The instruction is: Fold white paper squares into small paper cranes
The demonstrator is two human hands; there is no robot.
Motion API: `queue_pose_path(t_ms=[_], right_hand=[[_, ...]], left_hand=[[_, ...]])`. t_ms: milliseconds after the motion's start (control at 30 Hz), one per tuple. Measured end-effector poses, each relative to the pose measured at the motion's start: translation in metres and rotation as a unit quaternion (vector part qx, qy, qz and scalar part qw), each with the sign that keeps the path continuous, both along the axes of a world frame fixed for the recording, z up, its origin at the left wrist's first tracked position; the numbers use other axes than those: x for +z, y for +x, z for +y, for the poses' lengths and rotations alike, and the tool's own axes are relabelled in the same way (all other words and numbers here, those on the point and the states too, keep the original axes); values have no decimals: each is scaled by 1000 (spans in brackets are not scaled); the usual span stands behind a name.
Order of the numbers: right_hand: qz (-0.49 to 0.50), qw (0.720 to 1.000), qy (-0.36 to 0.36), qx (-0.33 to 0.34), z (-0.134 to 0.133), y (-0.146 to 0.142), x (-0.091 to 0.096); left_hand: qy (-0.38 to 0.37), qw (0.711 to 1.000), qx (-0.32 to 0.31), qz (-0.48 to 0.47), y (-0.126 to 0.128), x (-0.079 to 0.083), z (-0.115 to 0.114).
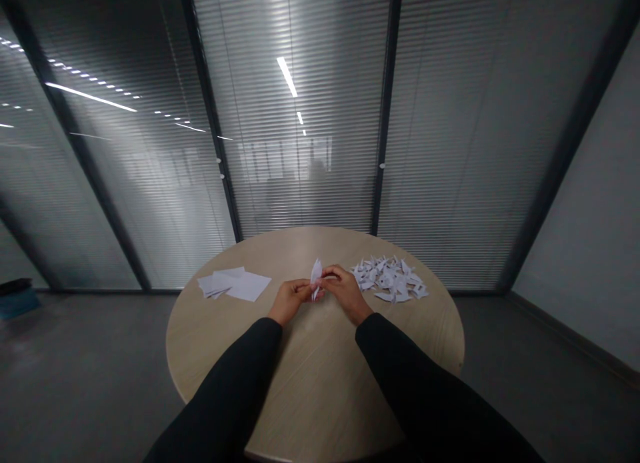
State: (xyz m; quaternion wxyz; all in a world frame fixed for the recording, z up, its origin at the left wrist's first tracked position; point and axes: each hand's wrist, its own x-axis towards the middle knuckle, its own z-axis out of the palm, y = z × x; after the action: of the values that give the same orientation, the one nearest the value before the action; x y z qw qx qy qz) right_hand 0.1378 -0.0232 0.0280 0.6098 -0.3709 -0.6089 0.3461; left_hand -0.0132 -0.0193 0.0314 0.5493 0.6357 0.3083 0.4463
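Observation:
Both hands meet over the middle of a round wooden table (320,369). My left hand (289,298) and my right hand (345,288) pinch a small folded white paper piece (316,275) between their fingertips, its pointed end sticking upward. Both arms wear black sleeves. To the left lies a loose stack of flat white paper sheets (234,284). On the right, close to my right hand, sits a heap of several small folded white paper pieces (390,279).
Glass partitions with closed blinds (300,116) stand behind the table, split by dark frames. Grey floor surrounds the table. A dark blue object (17,297) lies on the floor at far left. A grey wall runs along the right.

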Motion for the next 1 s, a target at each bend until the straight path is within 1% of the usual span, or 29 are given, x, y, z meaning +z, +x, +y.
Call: queue_pose_path(t_ms=[167,300,367,433,500,633,800,1000], right_hand=[[-20,995,91,-18,5,3,0],[-95,977,181,-67,-1,3,5],[-124,966,208,-89,-5,3,8],[-141,960,221,-95,-6,3,10],[-148,961,217,-89,-6,3,9],[-117,976,169,-68,-1,2,6],[-94,984,144,-35,0,4,4],[-58,991,118,-6,2,6,3]], left_hand=[[-16,999,-34,-30,-1,3,-2],[-33,998,-40,-42,-1,5,-4],[-42,997,-40,-50,-1,6,-5],[-46,997,-39,-53,-1,8,-5],[-34,998,-35,-43,-2,8,-5],[4,1000,-22,-19,-4,5,-1],[17,1000,-11,2,-4,2,3],[30,999,-15,11,-3,3,0]])
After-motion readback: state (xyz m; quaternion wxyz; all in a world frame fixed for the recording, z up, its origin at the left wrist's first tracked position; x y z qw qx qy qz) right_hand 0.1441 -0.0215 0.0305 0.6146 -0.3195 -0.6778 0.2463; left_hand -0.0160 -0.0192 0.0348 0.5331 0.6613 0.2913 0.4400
